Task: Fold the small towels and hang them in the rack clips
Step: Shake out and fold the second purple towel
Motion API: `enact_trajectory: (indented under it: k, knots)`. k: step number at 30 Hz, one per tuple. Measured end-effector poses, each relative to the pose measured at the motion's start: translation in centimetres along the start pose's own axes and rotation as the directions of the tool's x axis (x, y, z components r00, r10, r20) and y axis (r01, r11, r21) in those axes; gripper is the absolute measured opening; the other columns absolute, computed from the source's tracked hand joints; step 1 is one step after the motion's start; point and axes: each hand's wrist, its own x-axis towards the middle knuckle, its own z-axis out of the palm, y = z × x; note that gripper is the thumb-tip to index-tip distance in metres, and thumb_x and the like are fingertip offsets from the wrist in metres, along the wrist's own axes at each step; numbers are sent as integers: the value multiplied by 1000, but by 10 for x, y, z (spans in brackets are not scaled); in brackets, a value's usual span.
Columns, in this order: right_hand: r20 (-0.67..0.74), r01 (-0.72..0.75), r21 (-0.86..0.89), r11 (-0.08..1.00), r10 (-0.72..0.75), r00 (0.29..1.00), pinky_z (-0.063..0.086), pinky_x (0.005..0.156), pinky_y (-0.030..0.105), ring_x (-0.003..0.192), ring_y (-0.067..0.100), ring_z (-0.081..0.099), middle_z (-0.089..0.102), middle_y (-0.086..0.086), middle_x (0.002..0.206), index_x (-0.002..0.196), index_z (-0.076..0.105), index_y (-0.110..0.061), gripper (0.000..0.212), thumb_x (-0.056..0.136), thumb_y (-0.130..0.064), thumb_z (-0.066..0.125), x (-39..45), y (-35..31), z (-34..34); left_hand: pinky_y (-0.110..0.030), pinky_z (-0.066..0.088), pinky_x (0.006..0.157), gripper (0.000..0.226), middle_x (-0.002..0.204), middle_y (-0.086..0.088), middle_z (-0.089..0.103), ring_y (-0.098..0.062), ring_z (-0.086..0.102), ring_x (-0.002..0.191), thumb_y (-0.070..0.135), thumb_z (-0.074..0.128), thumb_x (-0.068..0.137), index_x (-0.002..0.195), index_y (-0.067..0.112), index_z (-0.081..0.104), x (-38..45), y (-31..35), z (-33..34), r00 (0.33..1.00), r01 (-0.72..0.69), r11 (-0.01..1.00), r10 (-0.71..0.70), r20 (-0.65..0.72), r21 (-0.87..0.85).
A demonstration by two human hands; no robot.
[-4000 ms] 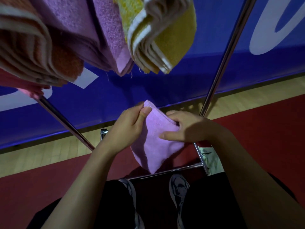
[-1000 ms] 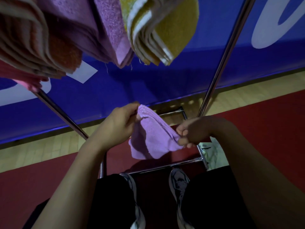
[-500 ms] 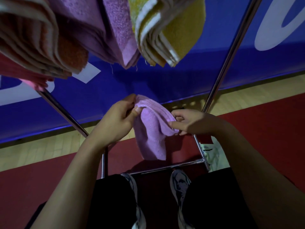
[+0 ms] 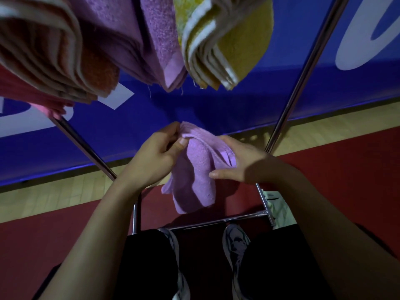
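Several folded towels [image 4: 151,40] already hang overhead; below them, the left hand [image 4: 155,156] pinches and the right hand [image 4: 242,163] clasps a half-folded lilac terry towel [image 4: 194,180], still unhung.

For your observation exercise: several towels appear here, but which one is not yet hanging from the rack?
The purple towel held between the left hand and right hand. The orange, purple and yellow towels hang overhead.
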Motion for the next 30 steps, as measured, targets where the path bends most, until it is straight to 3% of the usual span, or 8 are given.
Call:
enact_trajectory:
  k: [4,8,13,17,19,22,26,30]
  knots:
    - [-58,-1,-213,977,-12,998,49,80,38,91,21,64,71,-3,96,108,65,-19,40,82,-47,78,5,3,1,-59,51,86,28,100,-8,72,-31,67,96,37,48,103,112,15,63,-1,-2,-2,1000,7,999,-7,15,33]
    - [-114,41,-67,997,-48,992,46,62,31,63,10,58,64,-7,67,79,66,-22,19,88,-34,76,-2,12,-22,-59,56,89,23,103,-2,74,-28,71,99,35,50,104,113,19,64,0,-11,-10,998,66,997,-65,-10,29]
    - [-191,104,279,955,-51,980,53,79,25,88,11,73,76,7,98,103,71,-8,11,95,-16,70,-15,7,-41,-59,56,95,20,107,1,76,-26,72,103,28,50,106,118,22,65,0,-20,-16,994,108,994,-109,-26,-30]
    - [-180,51,502,863,47,982,54,94,44,108,25,71,74,5,113,117,69,-30,21,99,-39,61,-20,0,-37,-59,54,101,30,114,-2,76,-26,72,111,35,47,102,124,22,63,2,-17,-11,987,157,975,-161,-16,-155]
    - [-179,46,572,819,71,981,57,88,37,107,15,71,75,-3,112,118,68,-32,21,103,-39,54,-21,-4,-34,-59,55,100,29,114,-3,77,-28,73,109,34,46,105,127,25,63,3,-17,-7,983,176,961,-182,-11,-213]
    - [-243,71,629,774,109,964,49,68,21,76,4,66,71,-11,83,111,66,-24,20,107,-33,48,-16,-11,-33,-56,58,97,26,113,-11,76,-32,74,106,25,42,113,130,20,61,5,-15,-1,978,194,919,-207,0,-343]
    - [-290,93,759,645,207,934,45,79,36,92,20,62,67,8,101,111,65,-19,19,103,-32,53,-9,-15,-31,-44,60,77,26,105,-4,76,-27,74,94,30,38,114,129,23,58,8,-2,11,971,201,854,-240,-19,-481]
    - [-262,92,857,507,275,925,50,77,33,91,23,63,67,12,100,110,61,-14,18,107,-24,47,-6,-21,-29,-38,58,70,23,95,6,75,-15,70,83,37,38,113,128,36,56,13,4,18,959,210,811,-280,-47,-546]
